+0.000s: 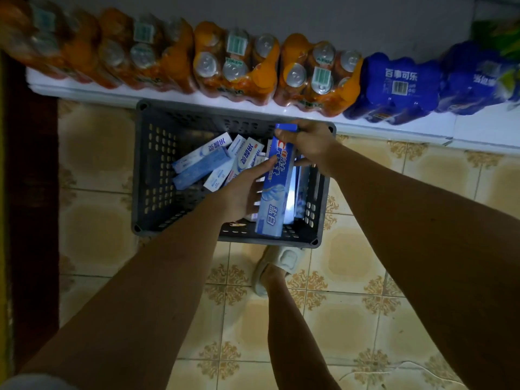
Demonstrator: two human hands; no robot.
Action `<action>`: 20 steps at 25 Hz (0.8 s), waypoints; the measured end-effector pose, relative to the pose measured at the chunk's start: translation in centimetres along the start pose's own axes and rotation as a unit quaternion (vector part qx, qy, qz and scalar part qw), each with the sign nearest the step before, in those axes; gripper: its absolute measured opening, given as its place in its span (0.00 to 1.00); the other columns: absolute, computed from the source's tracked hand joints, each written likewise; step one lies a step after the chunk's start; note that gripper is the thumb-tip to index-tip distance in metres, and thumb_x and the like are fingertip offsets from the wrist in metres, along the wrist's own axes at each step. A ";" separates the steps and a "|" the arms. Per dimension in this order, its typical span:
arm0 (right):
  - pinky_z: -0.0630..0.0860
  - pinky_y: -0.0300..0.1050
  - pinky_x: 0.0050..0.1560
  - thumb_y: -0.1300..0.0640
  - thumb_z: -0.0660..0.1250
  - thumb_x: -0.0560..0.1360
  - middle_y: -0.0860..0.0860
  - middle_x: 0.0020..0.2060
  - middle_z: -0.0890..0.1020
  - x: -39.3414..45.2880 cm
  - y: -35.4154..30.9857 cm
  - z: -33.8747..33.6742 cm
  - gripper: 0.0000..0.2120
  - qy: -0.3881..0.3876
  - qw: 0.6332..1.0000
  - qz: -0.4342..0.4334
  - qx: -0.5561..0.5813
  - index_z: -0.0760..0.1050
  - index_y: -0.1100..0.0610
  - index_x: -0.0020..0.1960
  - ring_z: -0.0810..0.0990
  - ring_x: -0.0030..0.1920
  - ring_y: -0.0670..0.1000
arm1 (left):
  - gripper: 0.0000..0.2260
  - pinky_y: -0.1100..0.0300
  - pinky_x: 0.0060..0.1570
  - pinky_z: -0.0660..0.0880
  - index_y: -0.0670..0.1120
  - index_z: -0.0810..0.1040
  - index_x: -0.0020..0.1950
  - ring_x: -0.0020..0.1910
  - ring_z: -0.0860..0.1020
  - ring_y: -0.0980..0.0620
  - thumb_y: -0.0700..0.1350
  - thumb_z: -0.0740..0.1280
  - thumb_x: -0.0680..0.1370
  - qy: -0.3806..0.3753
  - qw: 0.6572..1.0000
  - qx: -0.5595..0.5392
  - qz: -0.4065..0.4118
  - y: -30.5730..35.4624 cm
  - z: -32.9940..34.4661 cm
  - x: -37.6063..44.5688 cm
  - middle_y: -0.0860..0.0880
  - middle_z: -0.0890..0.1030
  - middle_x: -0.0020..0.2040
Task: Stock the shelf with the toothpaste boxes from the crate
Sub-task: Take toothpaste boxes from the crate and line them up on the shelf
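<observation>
On the left I see the grey crate (157,164) on the tiled floor (95,153), with pale toothpaste boxes (205,161) lying loose and crossed in its far part. My left hand (242,192) reaches into the crate, fingers fairly straight, thumb against the side of the long blue box (274,190); I judge it steadies rather than clamps. That blue box stands tilted above the crate's right half, its top end pinched in the grip of my right hand (308,142), fingers curled round it. It should be light, stiff card, a little slick and easily dented, so I would hold it across the narrow faces near the middle. Beyond, the white shelf (394,128) carries orange can packs (236,63) and blue packs (399,85) farther right.
</observation>
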State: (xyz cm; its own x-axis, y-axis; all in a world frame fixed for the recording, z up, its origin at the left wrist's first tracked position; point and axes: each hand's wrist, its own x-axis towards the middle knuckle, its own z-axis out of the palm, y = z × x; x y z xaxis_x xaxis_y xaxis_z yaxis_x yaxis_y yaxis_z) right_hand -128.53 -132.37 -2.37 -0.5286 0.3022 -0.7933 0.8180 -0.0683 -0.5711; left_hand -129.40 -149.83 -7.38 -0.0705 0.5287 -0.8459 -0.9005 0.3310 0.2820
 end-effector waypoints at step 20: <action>0.80 0.56 0.54 0.40 0.60 0.79 0.50 0.60 0.82 -25.8 -17.9 3.1 0.22 -0.176 0.980 -0.012 0.097 0.69 0.45 0.71 0.82 0.57 0.54 | 0.07 0.43 0.48 0.79 0.39 0.73 0.56 0.52 0.82 0.41 0.36 0.65 0.78 0.076 0.969 -0.120 0.200 16.5 1.6 -33.9 0.40 0.82 0.51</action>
State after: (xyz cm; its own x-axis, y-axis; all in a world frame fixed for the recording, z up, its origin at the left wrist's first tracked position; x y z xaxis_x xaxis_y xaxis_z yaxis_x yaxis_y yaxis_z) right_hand -130.25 -141.94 27.68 -0.6200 -0.0384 -0.7837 0.7644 -0.2546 -0.5923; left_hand -141.19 -161.04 26.64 -0.4814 0.4498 -0.7523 -0.8604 -0.0789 0.5035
